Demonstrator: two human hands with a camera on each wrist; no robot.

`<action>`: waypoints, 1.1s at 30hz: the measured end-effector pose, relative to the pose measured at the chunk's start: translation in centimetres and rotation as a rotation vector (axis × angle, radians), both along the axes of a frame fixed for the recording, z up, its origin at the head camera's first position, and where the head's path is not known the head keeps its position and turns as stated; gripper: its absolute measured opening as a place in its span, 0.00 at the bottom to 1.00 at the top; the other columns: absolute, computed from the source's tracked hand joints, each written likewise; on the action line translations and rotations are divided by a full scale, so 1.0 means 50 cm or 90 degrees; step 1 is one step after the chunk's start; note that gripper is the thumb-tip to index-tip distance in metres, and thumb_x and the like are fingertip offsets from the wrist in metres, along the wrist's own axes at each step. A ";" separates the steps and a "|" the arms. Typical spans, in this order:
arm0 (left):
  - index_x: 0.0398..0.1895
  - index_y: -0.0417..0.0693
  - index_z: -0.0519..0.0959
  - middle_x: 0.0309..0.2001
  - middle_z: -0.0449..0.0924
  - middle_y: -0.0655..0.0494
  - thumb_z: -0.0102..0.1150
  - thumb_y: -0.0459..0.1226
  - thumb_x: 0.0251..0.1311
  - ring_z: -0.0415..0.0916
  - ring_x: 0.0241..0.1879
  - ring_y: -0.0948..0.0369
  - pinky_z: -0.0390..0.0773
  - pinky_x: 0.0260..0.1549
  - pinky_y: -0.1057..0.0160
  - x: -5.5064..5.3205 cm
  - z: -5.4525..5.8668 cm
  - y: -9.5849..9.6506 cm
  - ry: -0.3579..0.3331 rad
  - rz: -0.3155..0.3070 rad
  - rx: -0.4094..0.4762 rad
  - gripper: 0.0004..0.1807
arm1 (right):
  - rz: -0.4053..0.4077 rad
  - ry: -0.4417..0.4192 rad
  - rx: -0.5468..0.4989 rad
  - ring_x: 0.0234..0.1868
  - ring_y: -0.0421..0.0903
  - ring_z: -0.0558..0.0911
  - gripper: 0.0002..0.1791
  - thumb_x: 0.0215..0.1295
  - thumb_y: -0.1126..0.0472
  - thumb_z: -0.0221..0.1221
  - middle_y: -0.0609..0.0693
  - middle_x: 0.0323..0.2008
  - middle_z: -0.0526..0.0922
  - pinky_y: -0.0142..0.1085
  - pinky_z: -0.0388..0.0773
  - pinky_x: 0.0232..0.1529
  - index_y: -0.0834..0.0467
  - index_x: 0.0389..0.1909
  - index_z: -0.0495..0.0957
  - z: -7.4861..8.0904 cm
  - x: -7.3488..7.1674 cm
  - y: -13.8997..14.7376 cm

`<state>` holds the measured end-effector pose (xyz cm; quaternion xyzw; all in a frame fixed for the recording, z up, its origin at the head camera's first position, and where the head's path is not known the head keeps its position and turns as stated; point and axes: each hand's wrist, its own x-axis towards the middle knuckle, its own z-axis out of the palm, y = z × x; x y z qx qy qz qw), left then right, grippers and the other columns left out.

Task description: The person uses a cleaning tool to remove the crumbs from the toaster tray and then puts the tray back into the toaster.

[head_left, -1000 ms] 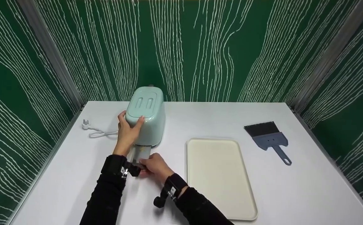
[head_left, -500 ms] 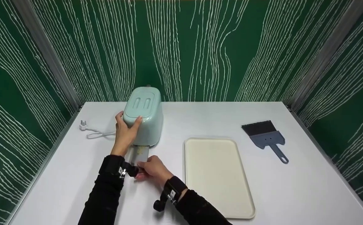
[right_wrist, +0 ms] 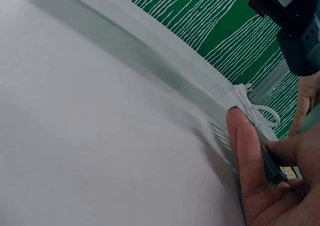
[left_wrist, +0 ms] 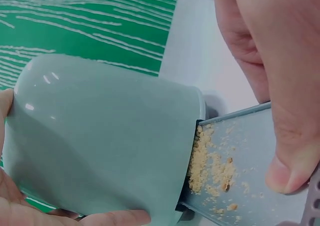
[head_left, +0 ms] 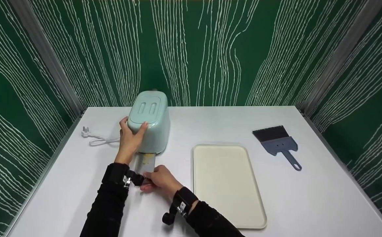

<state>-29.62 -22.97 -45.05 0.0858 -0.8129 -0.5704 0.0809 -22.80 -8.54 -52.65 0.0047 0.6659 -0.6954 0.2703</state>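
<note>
A mint-green toaster [head_left: 156, 135] stands at the left-back of the table. My left hand [head_left: 130, 141] grips its near end, fingers on the far left side and thumb on the front corner. Out of the toaster's base sticks a grey crumb tray [head_left: 150, 162], partly slid out. Pale yellow crumbs [left_wrist: 200, 158] lie on it, thickest by the toaster's edge in the left wrist view. My right hand [head_left: 164, 179] pinches the tray's outer end, thumb on top and fingers beneath. The tray's inner part is hidden inside the toaster.
A cream rectangular serving tray [head_left: 227, 184] lies right of my right hand. Farther right is a blue-grey brush [head_left: 279, 144] with black bristles. The white cord and plug [head_left: 94, 135] rest left of the toaster. Green walls with white lines enclose the table.
My right hand has drawn back toward the front, and slightly more of the crumb tray shows outside the toaster. My left hand keeps its grip. The whole head view has shifted a little.
</note>
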 end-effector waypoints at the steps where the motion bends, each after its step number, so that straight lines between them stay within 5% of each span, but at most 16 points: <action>1: 0.84 0.54 0.42 0.82 0.50 0.35 0.59 0.60 0.74 0.52 0.83 0.43 0.57 0.83 0.41 0.000 0.000 0.000 0.000 -0.002 0.000 0.50 | -0.001 -0.002 -0.003 0.19 0.41 0.87 0.09 0.78 0.66 0.60 0.61 0.26 0.89 0.32 0.90 0.28 0.68 0.37 0.79 0.000 0.001 0.000; 33: 0.85 0.53 0.40 0.84 0.47 0.35 0.57 0.62 0.75 0.49 0.85 0.44 0.54 0.85 0.42 0.006 0.005 -0.001 -0.008 -0.009 0.000 0.51 | 0.029 0.004 0.029 0.17 0.40 0.86 0.09 0.78 0.65 0.61 0.64 0.27 0.89 0.30 0.88 0.26 0.65 0.36 0.76 -0.005 0.032 0.015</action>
